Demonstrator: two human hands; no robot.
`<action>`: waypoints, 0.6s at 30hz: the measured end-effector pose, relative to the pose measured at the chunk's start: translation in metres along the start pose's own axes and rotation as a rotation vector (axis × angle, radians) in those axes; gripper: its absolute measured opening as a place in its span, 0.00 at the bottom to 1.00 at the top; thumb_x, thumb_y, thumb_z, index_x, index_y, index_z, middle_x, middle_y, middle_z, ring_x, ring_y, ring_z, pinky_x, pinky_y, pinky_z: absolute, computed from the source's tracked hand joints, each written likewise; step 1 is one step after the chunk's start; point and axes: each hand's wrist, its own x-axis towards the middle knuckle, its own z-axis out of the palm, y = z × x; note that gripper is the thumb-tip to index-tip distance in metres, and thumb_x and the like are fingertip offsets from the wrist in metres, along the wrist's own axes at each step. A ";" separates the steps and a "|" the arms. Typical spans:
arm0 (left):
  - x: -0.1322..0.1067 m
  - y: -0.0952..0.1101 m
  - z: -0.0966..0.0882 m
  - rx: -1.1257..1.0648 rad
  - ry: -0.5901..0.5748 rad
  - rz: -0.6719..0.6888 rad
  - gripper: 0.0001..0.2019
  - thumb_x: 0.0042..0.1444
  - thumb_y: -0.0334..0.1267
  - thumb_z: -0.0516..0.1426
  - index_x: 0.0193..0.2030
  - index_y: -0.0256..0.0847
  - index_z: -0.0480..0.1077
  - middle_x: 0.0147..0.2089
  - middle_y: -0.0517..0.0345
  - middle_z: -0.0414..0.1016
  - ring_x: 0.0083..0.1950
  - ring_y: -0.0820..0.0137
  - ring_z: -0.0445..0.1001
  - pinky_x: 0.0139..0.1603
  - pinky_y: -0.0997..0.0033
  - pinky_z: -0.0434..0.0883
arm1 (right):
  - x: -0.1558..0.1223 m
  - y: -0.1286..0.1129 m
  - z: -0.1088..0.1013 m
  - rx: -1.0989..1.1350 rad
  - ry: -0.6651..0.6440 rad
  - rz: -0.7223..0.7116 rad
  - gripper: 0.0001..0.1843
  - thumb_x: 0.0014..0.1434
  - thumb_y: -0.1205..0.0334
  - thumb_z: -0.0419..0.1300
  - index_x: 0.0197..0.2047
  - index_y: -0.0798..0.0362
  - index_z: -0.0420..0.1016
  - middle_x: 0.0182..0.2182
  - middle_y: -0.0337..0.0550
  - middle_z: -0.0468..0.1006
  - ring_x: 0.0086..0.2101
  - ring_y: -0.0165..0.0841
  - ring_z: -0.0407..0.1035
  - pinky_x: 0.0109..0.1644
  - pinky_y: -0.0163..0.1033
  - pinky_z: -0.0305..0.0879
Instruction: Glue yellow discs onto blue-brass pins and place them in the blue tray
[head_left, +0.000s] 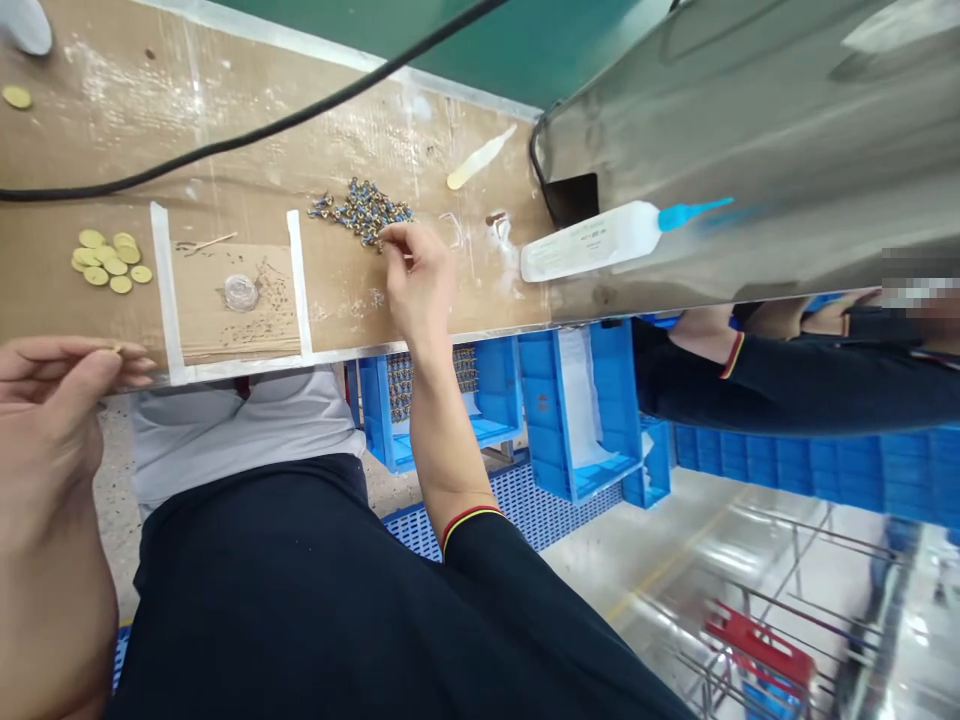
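My left hand (56, 420) is raised close to the camera at the left edge. Its thumb and fingers are pinched together on a tiny gold piece (117, 349). My right hand (417, 285) reaches across the cardboard-covered bench (90, 160), and its fingertips pinch at the near edge of a pile of small blue-and-gold parts (361, 208). What they grip is too small to make out. A small clear round dish (240, 293) sits inside a taped rectangle (166, 300) between my hands.
Several yellow discs (109, 260) lie left of the tape. A black cable (247, 130) crosses the bench. A white glue bottle with a blue nozzle (600, 240) rests against a metal housing (750, 120). Blue crates (577, 420) stand below. A co-worker's dark sleeve (780, 385) is at the right.
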 end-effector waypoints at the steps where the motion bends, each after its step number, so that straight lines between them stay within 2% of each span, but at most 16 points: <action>1: -0.006 0.004 0.001 -0.048 0.032 0.010 0.14 0.44 0.35 0.80 0.37 0.40 0.85 0.37 0.59 0.91 0.36 0.66 0.89 0.42 0.65 0.90 | 0.006 0.003 0.001 -0.040 -0.021 -0.008 0.13 0.79 0.64 0.56 0.53 0.44 0.83 0.52 0.46 0.88 0.56 0.44 0.81 0.67 0.57 0.77; 2: -0.010 0.007 0.003 -0.090 0.053 0.017 0.12 0.44 0.29 0.79 0.36 0.39 0.87 0.37 0.56 0.92 0.35 0.67 0.89 0.41 0.66 0.90 | 0.011 0.004 0.002 -0.081 -0.049 -0.022 0.14 0.78 0.65 0.56 0.53 0.44 0.84 0.53 0.46 0.88 0.56 0.45 0.81 0.68 0.57 0.77; 4: -0.014 0.010 0.004 -0.123 0.050 0.008 0.11 0.48 0.26 0.78 0.37 0.40 0.89 0.38 0.56 0.92 0.35 0.69 0.89 0.42 0.70 0.90 | 0.017 0.002 0.005 -0.164 -0.100 -0.056 0.15 0.76 0.68 0.57 0.52 0.44 0.84 0.53 0.46 0.88 0.57 0.46 0.80 0.70 0.58 0.76; 8: -0.010 0.001 0.002 -0.101 0.047 0.005 0.11 0.50 0.30 0.82 0.37 0.45 0.90 0.38 0.60 0.92 0.35 0.69 0.89 0.42 0.70 0.91 | 0.015 -0.007 0.005 -0.262 -0.135 -0.085 0.15 0.73 0.70 0.58 0.50 0.44 0.86 0.52 0.46 0.89 0.56 0.48 0.78 0.68 0.58 0.76; 14: -0.004 -0.009 0.003 -0.107 -0.008 -0.003 0.16 0.51 0.33 0.84 0.45 0.46 0.91 0.40 0.60 0.92 0.38 0.67 0.90 0.40 0.68 0.92 | 0.009 -0.013 -0.001 -0.207 -0.129 -0.090 0.15 0.75 0.66 0.59 0.51 0.45 0.88 0.50 0.46 0.90 0.53 0.46 0.81 0.64 0.55 0.78; 18: -0.012 -0.008 0.012 -0.151 -0.031 -0.015 0.13 0.54 0.34 0.83 0.44 0.44 0.91 0.41 0.59 0.92 0.37 0.70 0.88 0.42 0.71 0.91 | 0.017 -0.016 0.001 -0.239 -0.197 -0.102 0.16 0.72 0.69 0.59 0.51 0.44 0.88 0.54 0.47 0.90 0.57 0.48 0.80 0.69 0.60 0.77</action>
